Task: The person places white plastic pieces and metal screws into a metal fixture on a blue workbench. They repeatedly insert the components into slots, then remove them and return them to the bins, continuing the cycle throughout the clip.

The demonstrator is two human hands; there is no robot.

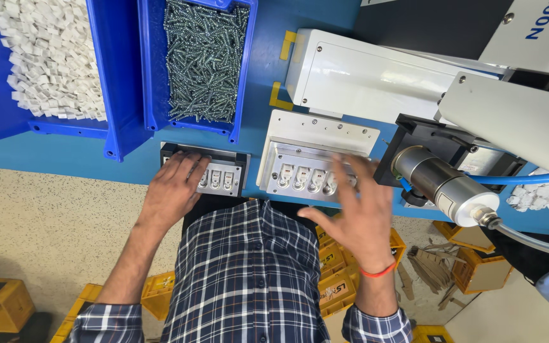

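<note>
At the table's near edge, the left hand lies flat, fingers spread, on the dark fixture. The right hand hovers open and empty over the silver fixture, whose long axis follows that edge.

Head camera, steeply down, close over workbench

Bright, even light; edges warped

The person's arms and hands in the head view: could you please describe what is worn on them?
Both hands are bare, without gloves. The left hand has a navy-and-white plaid sleeve rolled up near the elbow. The right hand has a thin orange-red wrist band and a matching rolled plaid cuff.
</note>
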